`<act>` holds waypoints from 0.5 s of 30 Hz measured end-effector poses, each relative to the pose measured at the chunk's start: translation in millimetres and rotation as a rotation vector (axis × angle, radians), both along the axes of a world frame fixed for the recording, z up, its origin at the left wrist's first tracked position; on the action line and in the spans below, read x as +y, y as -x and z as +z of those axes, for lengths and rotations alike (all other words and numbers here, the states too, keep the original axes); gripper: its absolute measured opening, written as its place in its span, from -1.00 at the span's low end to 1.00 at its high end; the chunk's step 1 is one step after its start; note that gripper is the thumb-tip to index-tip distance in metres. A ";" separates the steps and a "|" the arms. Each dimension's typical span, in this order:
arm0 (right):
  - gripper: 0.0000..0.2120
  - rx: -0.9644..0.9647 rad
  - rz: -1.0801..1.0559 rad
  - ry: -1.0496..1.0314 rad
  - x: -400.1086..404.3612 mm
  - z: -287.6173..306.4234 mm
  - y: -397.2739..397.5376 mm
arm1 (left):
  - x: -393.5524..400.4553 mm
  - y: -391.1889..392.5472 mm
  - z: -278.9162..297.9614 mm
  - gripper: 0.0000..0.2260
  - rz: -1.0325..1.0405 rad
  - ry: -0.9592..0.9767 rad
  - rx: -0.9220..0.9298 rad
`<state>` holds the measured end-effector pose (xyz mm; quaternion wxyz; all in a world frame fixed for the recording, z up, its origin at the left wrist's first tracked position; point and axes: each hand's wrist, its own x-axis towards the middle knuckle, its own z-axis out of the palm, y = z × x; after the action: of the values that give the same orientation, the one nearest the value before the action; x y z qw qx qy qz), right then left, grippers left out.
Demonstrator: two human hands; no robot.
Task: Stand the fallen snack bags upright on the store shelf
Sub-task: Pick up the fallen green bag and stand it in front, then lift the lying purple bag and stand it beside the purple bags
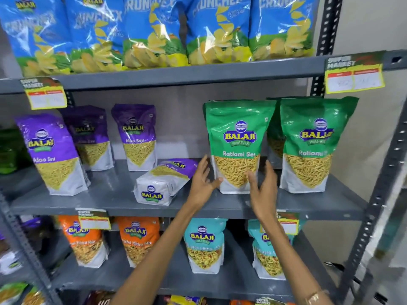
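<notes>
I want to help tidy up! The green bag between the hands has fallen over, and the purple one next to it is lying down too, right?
Not quite. The head view shows the green bag standing upright between the hands; only the purple one lies down.

A grey metal rack (176, 73) with perforated dark uprights (381, 194) stands against a pale, plain wall (363, 23), yellow price tags (354, 79) clipped to its shelf edges, all under soft, even indoor light.
</notes>
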<state>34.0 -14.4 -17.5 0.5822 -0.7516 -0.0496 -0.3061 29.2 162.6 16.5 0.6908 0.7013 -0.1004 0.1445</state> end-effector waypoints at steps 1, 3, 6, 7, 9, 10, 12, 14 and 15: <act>-0.51 -0.088 -0.061 -0.007 7.9 -2.8 10.3 | 6.8 11.5 -2.9 -0.27 0.055 -0.010 -0.038; -0.80 -0.202 -0.090 -0.025 29.8 -4.2 33.0 | 29.1 35.7 -8.9 -0.44 0.177 -0.088 -0.150; -0.91 -0.079 0.083 0.075 69.2 -2.4 42.6 | 70.2 64.6 -1.1 -0.71 0.510 -0.130 -0.308; -0.85 0.008 0.162 0.101 83.5 -1.0 37.5 | 86.8 66.7 3.1 -0.74 0.634 -0.121 -0.337; -0.65 0.191 0.276 0.145 115.9 3.0 19.7 | 131.4 58.4 7.1 -0.80 0.828 -0.160 -0.305; -0.54 0.272 0.317 0.197 133.1 7.6 9.6 | 155.0 50.3 9.1 -0.76 0.870 -0.197 -0.207; -0.41 0.432 0.360 0.315 163.8 21.5 -7.5 | 196.1 29.6 15.8 -0.56 0.823 -0.251 0.058; -0.30 0.551 0.380 0.315 185.6 35.8 -20.5 | 222.3 9.7 23.3 -0.49 0.644 -0.227 0.316; -0.22 0.588 0.378 0.288 194.0 39.0 -27.9 | 230.2 1.7 26.0 -0.49 0.506 -0.200 0.440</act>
<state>61.9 179.6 21.6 0.5060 -0.8591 -0.0608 0.0457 27.5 392.7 42.6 0.5659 0.7826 0.2141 0.1460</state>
